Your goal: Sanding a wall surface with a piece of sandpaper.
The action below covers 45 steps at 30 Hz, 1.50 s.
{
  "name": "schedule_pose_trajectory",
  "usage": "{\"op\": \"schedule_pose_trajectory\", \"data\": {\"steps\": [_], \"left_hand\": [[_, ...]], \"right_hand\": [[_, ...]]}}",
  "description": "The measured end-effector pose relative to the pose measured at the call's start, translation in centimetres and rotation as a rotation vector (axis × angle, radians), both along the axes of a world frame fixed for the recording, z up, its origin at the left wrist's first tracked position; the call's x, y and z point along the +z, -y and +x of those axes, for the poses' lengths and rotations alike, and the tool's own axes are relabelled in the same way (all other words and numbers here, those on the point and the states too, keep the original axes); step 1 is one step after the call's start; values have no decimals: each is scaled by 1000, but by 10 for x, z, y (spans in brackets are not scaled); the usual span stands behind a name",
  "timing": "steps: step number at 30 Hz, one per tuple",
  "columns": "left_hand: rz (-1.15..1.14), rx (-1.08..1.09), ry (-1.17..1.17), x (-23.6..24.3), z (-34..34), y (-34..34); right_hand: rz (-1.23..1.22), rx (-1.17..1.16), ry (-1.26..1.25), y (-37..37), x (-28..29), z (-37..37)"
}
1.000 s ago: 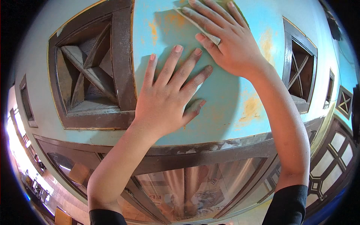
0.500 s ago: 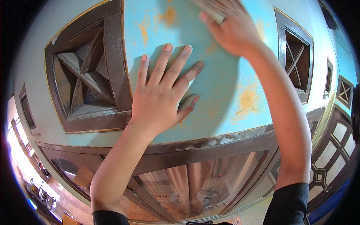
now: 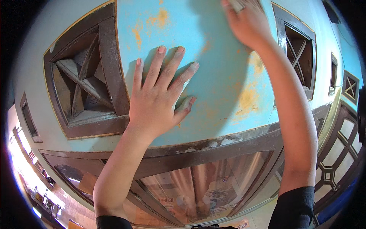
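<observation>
My left hand (image 3: 154,99) lies flat on the turquoise wall (image 3: 213,87), fingers spread and dusty, with nothing in its grasp. Higher up and to the right, my right hand (image 3: 249,24) presses toward the same wall. Between its thumb and fingers shows a pale grey folded piece that looks like sandpaper (image 3: 238,5). The fingertips of that hand run past the upper edge of the view. Around both hands the paint is worn, with orange-yellow patches (image 3: 248,100) showing through. A shadow from my right arm falls across the wall between the hands.
A dark wooden vent frame (image 3: 121,72) with crossed slats stands beside my left hand; another vent frame (image 3: 280,28) is behind my right forearm. Below runs a brown wooden ledge (image 3: 217,142) with flaking paint, over a glass pane (image 3: 206,187). A panelled door (image 3: 335,152) stands far right.
My right hand has moved to the right and slightly up along the wall. The left hand keeps its spread pose on the wall, while the whole view has shifted slightly.
</observation>
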<state>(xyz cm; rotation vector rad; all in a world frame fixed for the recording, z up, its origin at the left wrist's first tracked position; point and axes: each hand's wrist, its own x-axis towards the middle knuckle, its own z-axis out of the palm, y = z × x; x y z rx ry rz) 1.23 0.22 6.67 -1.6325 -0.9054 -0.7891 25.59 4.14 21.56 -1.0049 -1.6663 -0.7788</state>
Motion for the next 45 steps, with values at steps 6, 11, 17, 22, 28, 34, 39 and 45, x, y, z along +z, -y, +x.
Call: {"op": "schedule_pose_trajectory", "data": {"steps": [6, 11, 17, 22, 28, 34, 39, 45], "left_hand": [[-3, 3, 4, 1, 0, -1], [-1, 2, 12, 0, -1, 1], [1, -8, 11, 0, 3, -1], [-5, 3, 11, 0, 0, 1], [-5, -13, 15, 0, 2, 0], [-15, 1, 22, 0, 1, 2], [-11, 1, 20, 0, -2, 4], [-20, 12, 25, 0, 2, 1]], "right_hand": [[281, 8, 162, 1, -36, -15], [462, 155, 512, -2, -42, -9], [466, 119, 13, -12, -20, -2], [516, 143, 519, -1, -46, -32], [414, 125, 30, -3, -12, -14], [624, 36, 364, -19, -45, -48], [490, 118, 321, -4, -30, -34], [344, 17, 105, -1, -29, -43]]}}
